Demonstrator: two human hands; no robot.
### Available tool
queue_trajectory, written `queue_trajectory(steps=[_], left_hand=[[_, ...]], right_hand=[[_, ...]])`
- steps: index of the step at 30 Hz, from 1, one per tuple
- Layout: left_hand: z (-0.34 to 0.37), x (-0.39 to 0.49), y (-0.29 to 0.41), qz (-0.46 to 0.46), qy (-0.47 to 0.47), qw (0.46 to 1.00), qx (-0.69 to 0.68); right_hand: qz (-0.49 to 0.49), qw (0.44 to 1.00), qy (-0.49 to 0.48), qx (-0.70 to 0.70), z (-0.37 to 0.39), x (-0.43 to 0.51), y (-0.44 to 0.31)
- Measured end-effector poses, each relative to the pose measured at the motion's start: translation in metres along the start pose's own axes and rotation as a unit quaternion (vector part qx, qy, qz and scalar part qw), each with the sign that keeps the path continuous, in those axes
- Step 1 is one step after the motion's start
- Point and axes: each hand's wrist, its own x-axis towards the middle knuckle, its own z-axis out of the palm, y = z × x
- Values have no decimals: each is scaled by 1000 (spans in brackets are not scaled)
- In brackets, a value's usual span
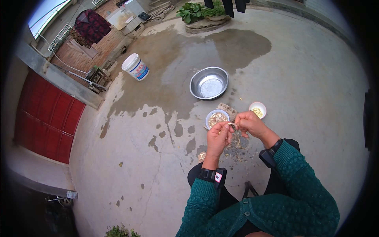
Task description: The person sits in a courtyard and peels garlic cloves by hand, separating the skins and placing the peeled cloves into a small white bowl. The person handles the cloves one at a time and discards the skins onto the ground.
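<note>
Between the fingertips of both hands is a small pale garlic clove (231, 124) with its skin. My left hand (217, 137) pinches it with thumb and forefinger, the other fingers curled. My right hand (251, 124) grips its other side, fingers folded inward. Just beyond my left hand stands a bowl with a pale blue rim (208, 113), holding unpeeled cloves (217, 118); my fingers hide its near right edge. Past my right hand sits a smaller white bowl (264, 106) with pale yellow peeled cloves (257, 112).
Skin scraps (237, 143) litter the concrete ground below my hands. A brick (227, 109) lies by the blue-rimmed bowl. Farther off are a metal basin (210, 87), a white bucket (136, 68) and a wet patch (154, 80). A planter (207, 25) stands at the back.
</note>
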Motion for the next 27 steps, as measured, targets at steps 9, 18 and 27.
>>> queue_trajectory(steps=[9, 18, 27], left_hand=[[-6, 2, 5, 2, 49, 998, 28], [-4, 2, -5, 8, 26, 996, 87], [0, 1, -3, -25, 13, 997, 76]], right_hand=[[-106, 932, 54, -343, -4, 6, 8], [-158, 938, 93, -296, 4, 1, 7], [-158, 951, 58, -260, 2, -1, 3]])
